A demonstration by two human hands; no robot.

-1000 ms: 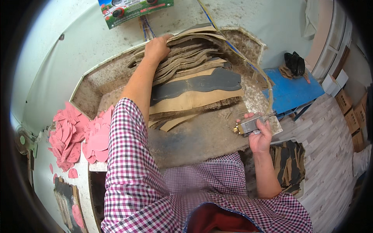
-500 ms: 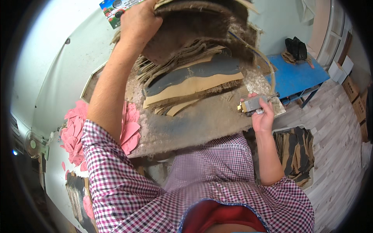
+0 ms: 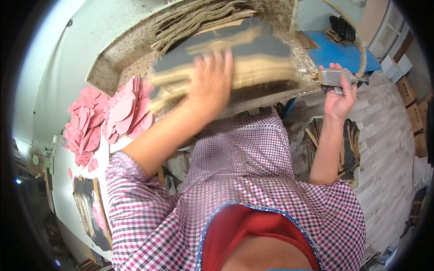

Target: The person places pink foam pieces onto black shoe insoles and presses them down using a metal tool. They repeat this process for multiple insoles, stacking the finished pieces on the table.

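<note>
My left hand (image 3: 210, 81) lies over a stack of black-and-tan cut pieces (image 3: 253, 67), its fingers stretched out on top and somewhat blurred. The pieces are fanned in layers on the dusty work surface, and their near edges are smeared by motion. Held off to the right of the table, a grey metal spray gun (image 3: 333, 78) with a brass tip and a hose is in my right hand (image 3: 341, 99), fingers closed round it. Behind the stack lies a pile of brown, fuzzy-edged strips (image 3: 194, 22).
Pink cut pieces (image 3: 120, 110) are heaped at the left of the dusty, walled work tray (image 3: 110, 65). A blue table (image 3: 321, 52) stands at the right back with a black bundle. Below my right arm sits a crate (image 3: 312, 158) of black-and-tan pieces. Cardboard boxes (image 3: 411, 115) line the right wall.
My left hand has come down from the large dark, curved thing it gripped above onto the stacked pieces. My right hand has moved up and right with the spray gun. The view has shifted.
</note>
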